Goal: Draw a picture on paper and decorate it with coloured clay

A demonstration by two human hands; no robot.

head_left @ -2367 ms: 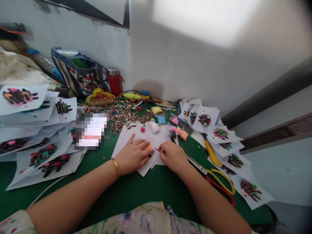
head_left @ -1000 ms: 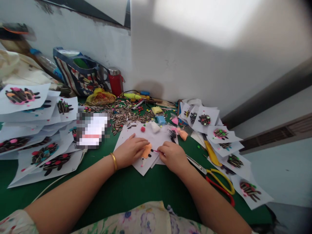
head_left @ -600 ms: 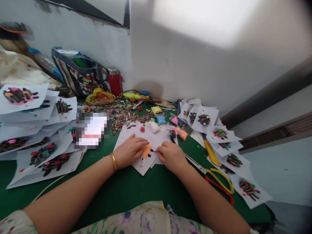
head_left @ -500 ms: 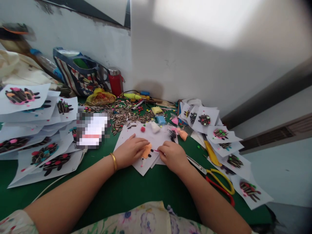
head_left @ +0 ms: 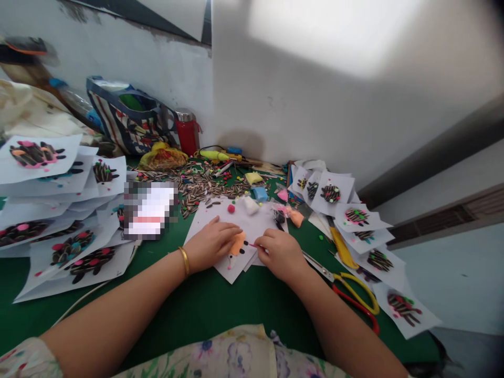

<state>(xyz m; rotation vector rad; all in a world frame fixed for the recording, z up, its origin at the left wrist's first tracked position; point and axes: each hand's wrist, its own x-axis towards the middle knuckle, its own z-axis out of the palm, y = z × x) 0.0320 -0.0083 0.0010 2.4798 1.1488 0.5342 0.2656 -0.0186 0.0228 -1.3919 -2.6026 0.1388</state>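
Observation:
My left hand (head_left: 214, 242), a gold bangle on its wrist, lies flat with fingers stretched over a white paper sheet (head_left: 229, 274). Beside its fingertips is a flat orange clay shape (head_left: 238, 241) with black oval feet, and a small pink bit sits at its pointed end. My right hand (head_left: 279, 252) is closed in a pinch at the right of that shape. From its fingertips a thin pink stick (head_left: 252, 244) points at the black feet; most of it is hidden by the fingers. A red clay ball (head_left: 231, 209) and a lump of white clay (head_left: 251, 206) lie just beyond the hands.
Striped sunflower seeds (head_left: 200, 184) spread behind the sheet. Yellow-and-red-handled scissors (head_left: 356, 294) and a yellow cutter (head_left: 343, 247) lie right of my forearm. Papers with seed hedgehogs are piled left (head_left: 71, 210) and right (head_left: 356, 215). A blurred-out phone (head_left: 151, 210), red bottle (head_left: 187, 134) and bag (head_left: 126, 115) stand left.
Almost nothing differs. The pink stick and my right fingertips have shifted very slightly; my left hand rests in the same place.

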